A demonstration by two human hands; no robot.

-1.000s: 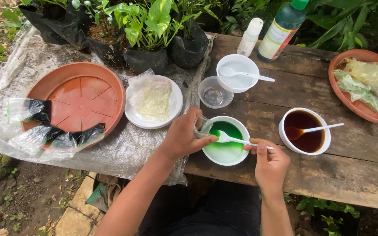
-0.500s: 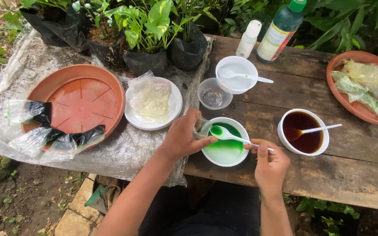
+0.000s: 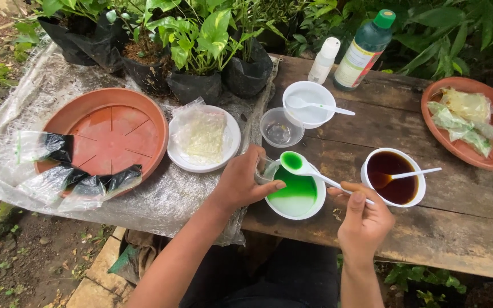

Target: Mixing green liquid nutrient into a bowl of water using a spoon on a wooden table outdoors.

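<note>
My left hand (image 3: 245, 179) grips a small clear plastic cup (image 3: 265, 170) beside the left rim of a white bowl (image 3: 315, 210) of green liquid and tips it toward the bowl. My right hand (image 3: 362, 217) pinches the handle of a white spoon (image 3: 300, 165) whose scoop, full of green liquid, is lifted over the bowl's left edge, next to the cup. Both stand near the front edge of a worn wooden table (image 3: 440, 228).
A white bowl of dark brown liquid with a spoon (image 3: 392, 177) sits to the right. Behind are an empty clear cup (image 3: 281, 126), a white bowl with a spoon (image 3: 310, 104), two bottles (image 3: 363, 51), a terracotta saucer with bags (image 3: 470, 122), a white plate (image 3: 201, 137), a large terracotta saucer (image 3: 106, 137) and potted plants (image 3: 195, 51).
The spoon has come up out of the green bowl and moved left with a scoop of green liquid, toward the small cup in my left hand.
</note>
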